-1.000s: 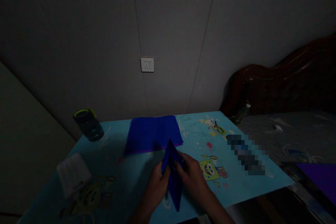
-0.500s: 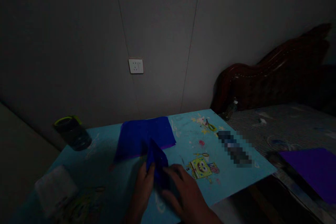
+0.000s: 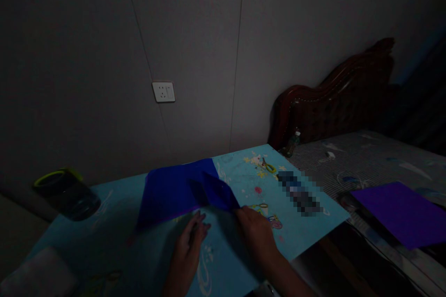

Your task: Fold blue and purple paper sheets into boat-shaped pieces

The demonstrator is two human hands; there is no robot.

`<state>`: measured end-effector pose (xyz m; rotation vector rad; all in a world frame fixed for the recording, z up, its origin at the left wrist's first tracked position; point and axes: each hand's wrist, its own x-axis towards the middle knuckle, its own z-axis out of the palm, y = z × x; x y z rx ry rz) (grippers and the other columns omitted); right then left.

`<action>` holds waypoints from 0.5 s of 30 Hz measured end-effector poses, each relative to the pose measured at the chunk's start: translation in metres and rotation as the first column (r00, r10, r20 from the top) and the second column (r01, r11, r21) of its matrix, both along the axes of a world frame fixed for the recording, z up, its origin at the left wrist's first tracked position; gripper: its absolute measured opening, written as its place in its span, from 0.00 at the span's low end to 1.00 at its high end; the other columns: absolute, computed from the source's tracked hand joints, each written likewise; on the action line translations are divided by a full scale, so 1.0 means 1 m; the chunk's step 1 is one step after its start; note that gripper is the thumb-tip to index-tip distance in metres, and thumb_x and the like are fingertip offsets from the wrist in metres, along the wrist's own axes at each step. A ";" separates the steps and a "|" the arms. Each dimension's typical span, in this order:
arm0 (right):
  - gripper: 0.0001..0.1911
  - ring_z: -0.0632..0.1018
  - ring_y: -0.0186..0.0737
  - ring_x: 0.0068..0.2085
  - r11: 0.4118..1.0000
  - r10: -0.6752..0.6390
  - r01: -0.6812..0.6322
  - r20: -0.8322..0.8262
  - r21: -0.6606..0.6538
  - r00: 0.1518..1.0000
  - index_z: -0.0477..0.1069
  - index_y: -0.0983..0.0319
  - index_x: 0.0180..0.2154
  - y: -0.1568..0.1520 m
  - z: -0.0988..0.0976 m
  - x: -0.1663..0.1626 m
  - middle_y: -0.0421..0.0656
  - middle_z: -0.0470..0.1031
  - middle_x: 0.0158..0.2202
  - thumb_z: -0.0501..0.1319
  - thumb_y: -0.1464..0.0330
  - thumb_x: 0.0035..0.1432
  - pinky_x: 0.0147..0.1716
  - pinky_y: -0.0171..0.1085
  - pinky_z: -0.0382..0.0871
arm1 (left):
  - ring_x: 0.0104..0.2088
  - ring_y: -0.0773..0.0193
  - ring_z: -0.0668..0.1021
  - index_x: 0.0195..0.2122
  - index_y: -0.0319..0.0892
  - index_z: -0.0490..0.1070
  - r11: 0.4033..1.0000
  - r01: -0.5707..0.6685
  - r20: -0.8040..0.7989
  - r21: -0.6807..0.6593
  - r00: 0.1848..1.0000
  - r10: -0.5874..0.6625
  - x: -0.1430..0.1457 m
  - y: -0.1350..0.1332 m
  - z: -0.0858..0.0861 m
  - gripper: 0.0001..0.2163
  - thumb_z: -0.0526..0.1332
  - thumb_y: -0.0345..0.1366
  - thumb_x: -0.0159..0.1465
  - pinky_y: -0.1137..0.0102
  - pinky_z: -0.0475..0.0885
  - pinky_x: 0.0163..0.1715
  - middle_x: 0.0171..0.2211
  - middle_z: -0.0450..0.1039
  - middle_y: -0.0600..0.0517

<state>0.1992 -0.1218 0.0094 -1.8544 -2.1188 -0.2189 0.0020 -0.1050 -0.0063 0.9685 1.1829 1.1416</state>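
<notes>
Head view: the right hand (image 3: 256, 231) pinches a folded blue paper (image 3: 220, 192); left of that grip, the left hand (image 3: 189, 237) is loosely open, empty.

Folded blue paper (image 3: 220, 191), as I view it through the head camera: a deep-blue piece, smaller than the flat blue sheet (image 3: 165, 192) behind it, with straight edges and a pointed corner at its upper left. I see its lower right end gripped by the right hand (image 3: 256, 229), the piece slanting over the bench (image 3: 223, 253). From my viewpoint its pointed end overlaps the sheet's right part; whether the two touch, I cannot tell.
</notes>
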 end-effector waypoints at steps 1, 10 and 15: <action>0.10 0.80 0.40 0.35 0.997 -0.065 0.064 -0.027 -0.037 0.998 0.74 0.58 0.43 0.011 0.003 0.013 0.43 0.79 0.36 0.59 0.75 0.63 0.33 0.34 0.67 | 0.46 0.50 0.82 0.48 0.40 0.75 0.998 0.035 -0.065 0.044 0.997 -0.032 -0.002 0.001 0.000 0.28 0.64 0.56 0.55 0.58 0.76 0.49 0.50 0.77 0.40; 0.15 0.79 0.43 0.45 0.928 -0.364 0.354 -0.080 -0.118 0.928 0.73 0.62 0.47 0.099 0.000 0.092 0.49 0.79 0.47 0.51 0.66 0.70 0.39 0.34 0.65 | 0.36 0.50 0.84 0.37 0.40 0.79 0.980 0.073 -0.315 0.183 0.949 -0.012 -0.011 0.002 -0.008 0.26 0.59 0.60 0.57 0.59 0.80 0.41 0.36 0.83 0.42; 0.16 0.80 0.45 0.44 0.908 -0.403 0.390 -0.064 -0.153 0.913 0.71 0.61 0.51 0.106 -0.012 0.099 0.50 0.79 0.47 0.51 0.63 0.69 0.39 0.35 0.66 | 0.36 0.52 0.84 0.36 0.41 0.79 0.971 0.085 -0.345 0.222 0.939 -0.004 -0.012 0.004 -0.013 0.23 0.58 0.57 0.60 0.60 0.80 0.40 0.34 0.83 0.43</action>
